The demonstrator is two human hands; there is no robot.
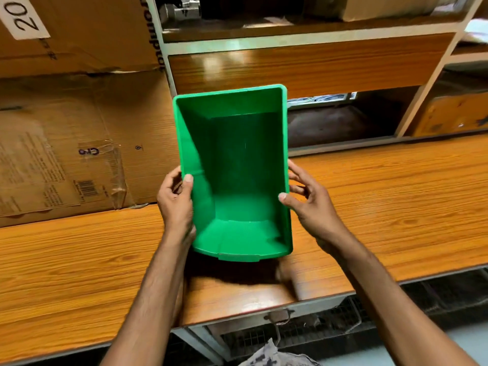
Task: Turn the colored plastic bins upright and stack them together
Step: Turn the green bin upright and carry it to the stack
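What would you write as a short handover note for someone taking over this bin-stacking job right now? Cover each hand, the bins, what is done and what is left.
Left hand: grips the left wall of the green bin, thumb inside.
Right hand: thumb hooked over the right wall, fingers spread.
Bin: held above the wooden counter, open side facing the camera, empty.
Done: this bin is picked up.
Left: set it upright and stack it. No other bins are in view, so find them first.

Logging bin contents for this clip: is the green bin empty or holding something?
Empty. The green bin faces the camera with its bare floor and inner walls visible, held by the left hand and right hand.
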